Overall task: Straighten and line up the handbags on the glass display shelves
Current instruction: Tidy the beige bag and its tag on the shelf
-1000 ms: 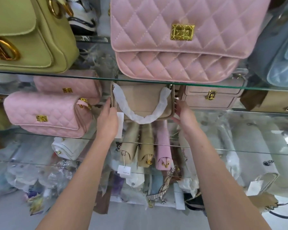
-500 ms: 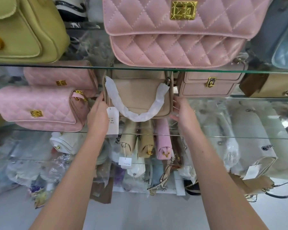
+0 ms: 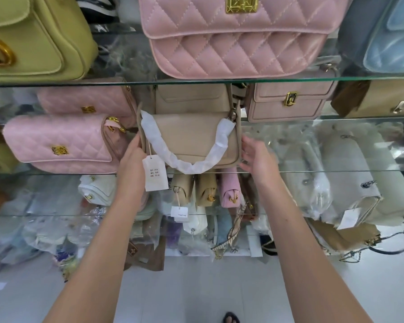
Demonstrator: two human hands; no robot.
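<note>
Loosely open, left hand (image 3: 131, 160) and blurred right hand (image 3: 258, 157) flank the beige handbag (image 3: 191, 138).

Pink quilted bag (image 3: 58, 143) crowds left of beige bag (image 3: 191, 138); right side free.

Beige handbag (image 3: 191, 136) wearing a white-wrapped handle (image 3: 187, 166), diamond-quilted pink bag (image 3: 240, 43) showing a gold clasp (image 3: 242, 3), olive-green bag (image 3: 44, 43), pale-blue bag (image 3: 387, 43)
</note>
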